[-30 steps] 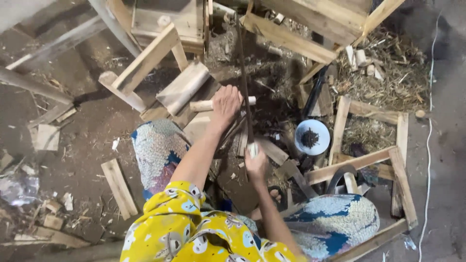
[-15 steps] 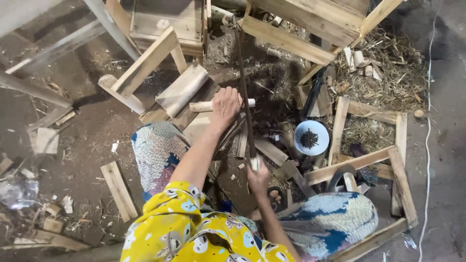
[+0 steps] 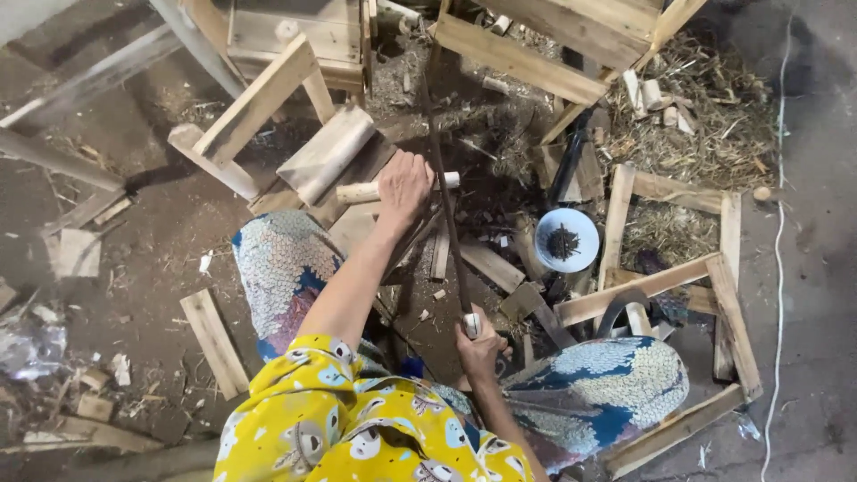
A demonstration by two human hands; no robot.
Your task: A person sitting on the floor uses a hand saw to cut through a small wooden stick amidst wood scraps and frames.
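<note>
Long dark rod (image 3: pixel 444 192): thin, near upright in the view, running from the wooden frames at the top down to the right hand (image 3: pixel 479 341). Right hand's grip: clenched around the rod's pale lower end.
Pale wooden peg (image 3: pixel 359 191): short, round, lying crosswise on a slanted wooden block (image 3: pixel 326 153). Left hand (image 3: pixel 403 183): laid over the peg, grip closed on it, just left of the rod.
Knees in patterned blue-and-white cloth, one either side of the rod; yellow flowered sleeve below.
White bowl (image 3: pixel 566 239): on the floor right of the rod, holding dark nails.
Floor (image 3: pixel 143 259): bare dirt, strewn with planks, offcuts, open wooden frames and straw.
</note>
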